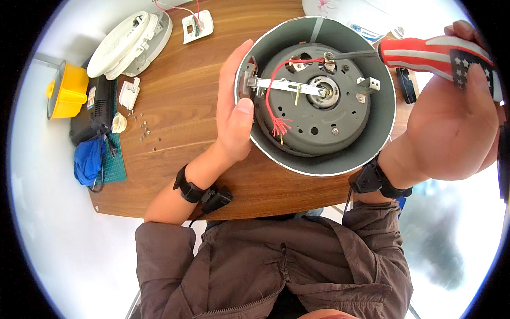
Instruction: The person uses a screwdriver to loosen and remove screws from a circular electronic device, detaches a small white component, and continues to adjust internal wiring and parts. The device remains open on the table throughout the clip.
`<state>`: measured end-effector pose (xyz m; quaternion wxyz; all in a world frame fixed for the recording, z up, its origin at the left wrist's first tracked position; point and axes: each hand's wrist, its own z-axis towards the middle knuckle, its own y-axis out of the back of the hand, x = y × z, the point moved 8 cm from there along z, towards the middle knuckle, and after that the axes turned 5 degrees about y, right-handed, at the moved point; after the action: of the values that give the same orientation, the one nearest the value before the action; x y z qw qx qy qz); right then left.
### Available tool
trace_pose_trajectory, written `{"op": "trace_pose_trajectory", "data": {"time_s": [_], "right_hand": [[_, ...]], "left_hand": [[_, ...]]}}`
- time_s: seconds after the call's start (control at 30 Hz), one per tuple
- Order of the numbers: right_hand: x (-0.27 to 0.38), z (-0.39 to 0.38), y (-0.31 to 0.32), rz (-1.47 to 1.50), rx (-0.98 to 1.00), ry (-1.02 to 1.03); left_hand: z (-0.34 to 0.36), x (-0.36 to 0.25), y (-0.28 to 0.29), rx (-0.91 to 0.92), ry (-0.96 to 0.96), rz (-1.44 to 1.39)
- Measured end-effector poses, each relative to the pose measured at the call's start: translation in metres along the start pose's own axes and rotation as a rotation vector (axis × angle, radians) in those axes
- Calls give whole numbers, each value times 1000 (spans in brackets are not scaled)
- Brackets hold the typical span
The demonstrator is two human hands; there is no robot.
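A grey-walled rice cooker body (pixel 381 125) lies open side up on the table, its inner workings exposed. My left hand (pixel 236 119) clasps its left rim, thumb over the edge and fingers along the outside. My right hand (pixel 451 125) is closed around the striped, starred handle of a screwdriver (pixel 411 52). The shaft crosses the far right rim, and its tip meets a small metal bracket (pixel 330 59) on the dark round plate (pixel 297 119). A red wire (pixel 270 101) with frayed ends runs from near that bracket. A metal lever (pixel 287 84) reaches to the centre.
At the far left rest a round white cover (pixel 125 45) and a small white panel (pixel 197 26) with wires. Loose screws (pixel 143 127) lie beside a white plastic piece (pixel 129 93). A black case (pixel 98 109), yellow container (pixel 71 90) and blue cloth (pixel 88 162) stand along the left edge.
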<state>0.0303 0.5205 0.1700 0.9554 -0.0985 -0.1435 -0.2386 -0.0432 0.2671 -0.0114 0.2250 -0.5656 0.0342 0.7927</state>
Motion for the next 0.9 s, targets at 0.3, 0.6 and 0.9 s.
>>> {"op": "trace_pose_trajectory", "data": {"time_s": [0.3, 0.6, 0.9], "right_hand": [[20, -12, -7, -633, 174, 629], [-7, 19, -9, 196, -22, -127], [-5, 18, -11, 202, -27, -166]], "left_hand": [[0, -6, 1, 5, -32, 52], [0, -7, 0, 18, -65, 55], [0, -12, -1, 26, -126, 20]]}}
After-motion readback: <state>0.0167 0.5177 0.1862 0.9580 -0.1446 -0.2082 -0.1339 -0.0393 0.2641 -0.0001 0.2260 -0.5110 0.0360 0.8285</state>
